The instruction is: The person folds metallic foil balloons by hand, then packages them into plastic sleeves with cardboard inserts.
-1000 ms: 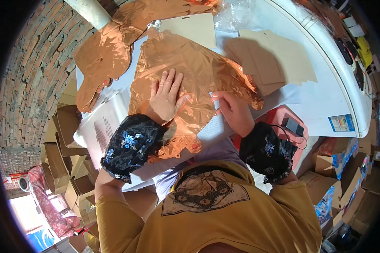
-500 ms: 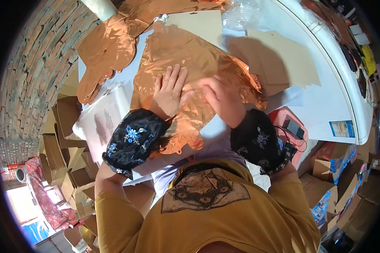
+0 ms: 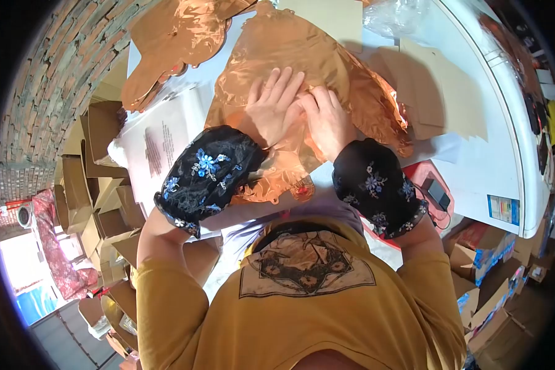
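A large shaped sheet of shiny copper-coloured foil (image 3: 290, 46), looking like a flat foil balloon, lies creased across the white table in front of me. My left hand (image 3: 271, 111) rests flat on its middle with the fingers spread. Close beside it, my right hand (image 3: 328, 123) lies on the foil with slightly bent fingers, the fingertips near my left thumb. Whether any foil is caught under those fingertips is hidden. Folds stand up along the foil's right edge, and its lower end reaches the table edge near my body.
More copper foil pieces (image 3: 179, 37) lie in a pile at the upper left. A clear plastic packet (image 3: 160, 145) is below them. Brown card sheets (image 3: 450, 92) and clear plastic (image 3: 394, 15) lie to the right. A red tray (image 3: 422, 176) holds a black device (image 3: 436, 194). Cardboard boxes (image 3: 108, 222) stand left.
My right hand has come down onto the foil beside my left hand, its fingers now laid out. My left hand stays flat on the foil. The whole view has shifted slightly.
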Demonstrator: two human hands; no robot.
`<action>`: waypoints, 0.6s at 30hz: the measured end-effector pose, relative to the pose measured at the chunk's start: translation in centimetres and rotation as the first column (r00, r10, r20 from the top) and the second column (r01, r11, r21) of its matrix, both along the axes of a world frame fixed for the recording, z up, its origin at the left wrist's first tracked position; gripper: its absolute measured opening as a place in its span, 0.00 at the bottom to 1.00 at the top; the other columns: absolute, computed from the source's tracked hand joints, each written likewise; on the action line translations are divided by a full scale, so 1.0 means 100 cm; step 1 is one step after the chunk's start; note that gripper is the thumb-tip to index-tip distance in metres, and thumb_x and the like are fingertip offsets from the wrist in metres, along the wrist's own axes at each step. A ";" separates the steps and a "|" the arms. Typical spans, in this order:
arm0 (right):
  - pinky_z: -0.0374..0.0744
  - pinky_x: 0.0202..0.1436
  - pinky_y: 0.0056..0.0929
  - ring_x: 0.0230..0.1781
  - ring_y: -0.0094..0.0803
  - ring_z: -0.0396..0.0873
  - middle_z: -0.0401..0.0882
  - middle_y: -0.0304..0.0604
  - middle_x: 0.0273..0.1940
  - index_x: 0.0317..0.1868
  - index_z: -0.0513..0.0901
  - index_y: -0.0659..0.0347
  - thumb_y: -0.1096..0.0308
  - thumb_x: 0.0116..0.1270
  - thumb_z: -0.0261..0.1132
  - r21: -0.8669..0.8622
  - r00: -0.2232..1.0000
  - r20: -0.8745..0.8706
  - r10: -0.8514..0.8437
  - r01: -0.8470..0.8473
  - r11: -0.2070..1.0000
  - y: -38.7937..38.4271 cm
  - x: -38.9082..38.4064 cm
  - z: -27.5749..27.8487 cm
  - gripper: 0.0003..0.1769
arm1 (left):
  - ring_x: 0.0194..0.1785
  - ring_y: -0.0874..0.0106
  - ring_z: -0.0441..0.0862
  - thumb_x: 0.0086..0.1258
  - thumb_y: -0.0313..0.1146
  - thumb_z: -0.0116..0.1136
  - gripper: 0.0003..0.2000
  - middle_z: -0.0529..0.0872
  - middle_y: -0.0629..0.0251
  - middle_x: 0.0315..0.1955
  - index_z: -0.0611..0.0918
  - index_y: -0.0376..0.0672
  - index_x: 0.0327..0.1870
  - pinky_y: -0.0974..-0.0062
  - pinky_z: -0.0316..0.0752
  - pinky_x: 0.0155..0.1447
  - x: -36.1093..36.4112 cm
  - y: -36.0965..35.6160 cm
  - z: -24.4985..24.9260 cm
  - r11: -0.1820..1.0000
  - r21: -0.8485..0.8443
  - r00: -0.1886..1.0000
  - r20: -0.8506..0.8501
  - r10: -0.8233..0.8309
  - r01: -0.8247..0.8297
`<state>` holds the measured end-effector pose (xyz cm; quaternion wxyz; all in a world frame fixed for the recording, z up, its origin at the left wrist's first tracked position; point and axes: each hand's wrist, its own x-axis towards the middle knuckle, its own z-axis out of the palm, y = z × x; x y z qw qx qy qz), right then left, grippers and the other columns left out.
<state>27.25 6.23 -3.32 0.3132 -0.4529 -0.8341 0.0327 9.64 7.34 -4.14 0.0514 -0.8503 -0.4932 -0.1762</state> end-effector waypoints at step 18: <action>0.80 0.51 0.35 0.50 0.41 0.73 0.72 0.43 0.46 0.47 0.76 0.57 0.73 0.62 0.59 0.065 0.980 0.199 0.000 -0.013 0.998 -0.002 -0.003 0.004 0.12 | 0.42 0.52 0.84 0.74 0.34 0.51 0.17 0.86 0.47 0.38 0.77 0.36 0.60 0.60 0.77 0.51 -0.148 -0.072 0.056 0.810 -0.527 0.779 0.383 0.497 -0.257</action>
